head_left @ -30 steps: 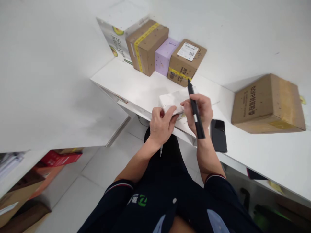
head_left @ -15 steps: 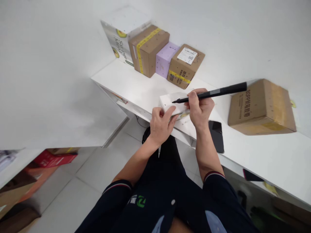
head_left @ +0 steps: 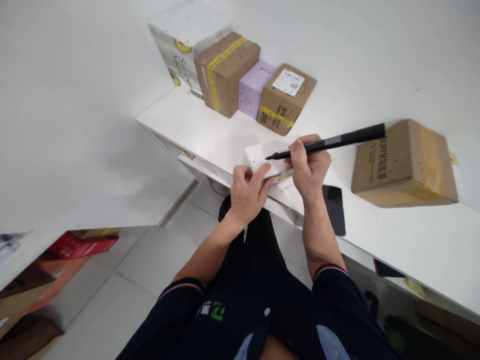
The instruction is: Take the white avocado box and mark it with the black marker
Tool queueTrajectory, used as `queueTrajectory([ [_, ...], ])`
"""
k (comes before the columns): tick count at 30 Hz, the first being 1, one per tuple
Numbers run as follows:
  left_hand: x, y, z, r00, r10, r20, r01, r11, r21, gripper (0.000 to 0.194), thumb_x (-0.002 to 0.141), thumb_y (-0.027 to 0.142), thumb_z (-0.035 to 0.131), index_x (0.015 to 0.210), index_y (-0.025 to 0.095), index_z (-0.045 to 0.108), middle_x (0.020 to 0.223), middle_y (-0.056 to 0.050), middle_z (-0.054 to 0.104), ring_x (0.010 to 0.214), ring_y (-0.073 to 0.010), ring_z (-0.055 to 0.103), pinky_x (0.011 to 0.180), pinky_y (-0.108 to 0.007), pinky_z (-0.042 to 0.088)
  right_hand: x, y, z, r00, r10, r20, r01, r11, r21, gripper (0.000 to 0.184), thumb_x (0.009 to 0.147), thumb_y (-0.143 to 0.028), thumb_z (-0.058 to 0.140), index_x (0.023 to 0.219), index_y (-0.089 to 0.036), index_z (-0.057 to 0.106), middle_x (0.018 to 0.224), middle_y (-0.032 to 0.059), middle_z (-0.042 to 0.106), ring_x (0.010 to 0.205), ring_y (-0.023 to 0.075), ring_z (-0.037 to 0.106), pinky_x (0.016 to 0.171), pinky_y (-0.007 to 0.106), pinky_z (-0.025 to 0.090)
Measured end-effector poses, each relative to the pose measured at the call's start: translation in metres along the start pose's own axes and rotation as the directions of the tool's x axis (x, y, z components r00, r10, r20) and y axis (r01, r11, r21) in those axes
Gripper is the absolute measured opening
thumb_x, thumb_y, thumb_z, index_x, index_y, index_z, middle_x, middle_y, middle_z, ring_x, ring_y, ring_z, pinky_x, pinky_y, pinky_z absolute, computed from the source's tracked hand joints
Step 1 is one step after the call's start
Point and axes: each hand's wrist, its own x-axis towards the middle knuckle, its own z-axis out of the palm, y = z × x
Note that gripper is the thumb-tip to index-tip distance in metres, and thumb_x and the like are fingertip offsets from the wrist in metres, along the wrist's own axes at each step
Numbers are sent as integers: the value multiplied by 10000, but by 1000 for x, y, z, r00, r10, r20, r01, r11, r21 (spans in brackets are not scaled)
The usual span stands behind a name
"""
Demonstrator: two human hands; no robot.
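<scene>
While left hand (head_left: 247, 192) pinches the near edge of the white packet (head_left: 268, 159) on the counter (head_left: 412, 240) | right hand (head_left: 308, 167) grips pen (head_left: 325, 142) — tip on packet, shaft pointing right.

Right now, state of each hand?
Left hand: fingers closed on the near edge of the white box.
Right hand: closed on the black marker, tip over the box.

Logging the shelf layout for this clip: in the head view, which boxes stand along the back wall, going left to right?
White printed box → brown box with yellow tape → purple box → labelled brown box → large brown box.
</scene>
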Motion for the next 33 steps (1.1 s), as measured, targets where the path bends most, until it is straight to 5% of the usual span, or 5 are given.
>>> queueTrajectory([
  [14,-1,-1,1,1000,-11,18,11,999,-39,355,989,443,546,1206,196,681,920,-52,410,847,-170,469,732,-267,477,-1,1,-1,999,27,28,-29,997,72,365,952,-539,559,774,-222,584,656,-40,575,582,102,629,534,243,510],
  [22,-2,-3,3,1000,-9,21,9,1000,-3,355,997,458,522,1192,205,677,916,-53,411,843,-170,478,714,-262,480,-13,13,-11,942,51,-333,36,968,250,228,999,-497,471,984,-283,549,595,-87,494,383,77,450,355,208,295],
  [25,-2,-3,4,1000,-8,15,8,1000,-21,345,996,450,526,1193,211,676,910,-53,409,843,-175,471,721,-272,479,-26,39,-34,912,86,-402,-30,989,145,243,979,-492,500,1090,-281,551,755,-52,610,472,85,539,418,218,387],
  [30,-3,-4,5,1000,1,10,-1,1000,-5,358,1001,466,513,1201,211,664,918,-50,394,839,-167,467,707,-264,481,-50,93,-74,997,75,-17,-74,874,-481,279,957,-316,499,1172,-232,655,1156,104,679,1040,221,647,901,403,542],
  [33,-3,-4,5,1000,-1,13,1,1000,-16,369,997,471,516,1207,205,661,926,-52,393,847,-169,465,715,-269,480,-57,108,-81,930,235,284,66,651,-756,440,944,-156,406,1320,-222,626,1352,154,627,1227,296,537,1016,493,471],
])
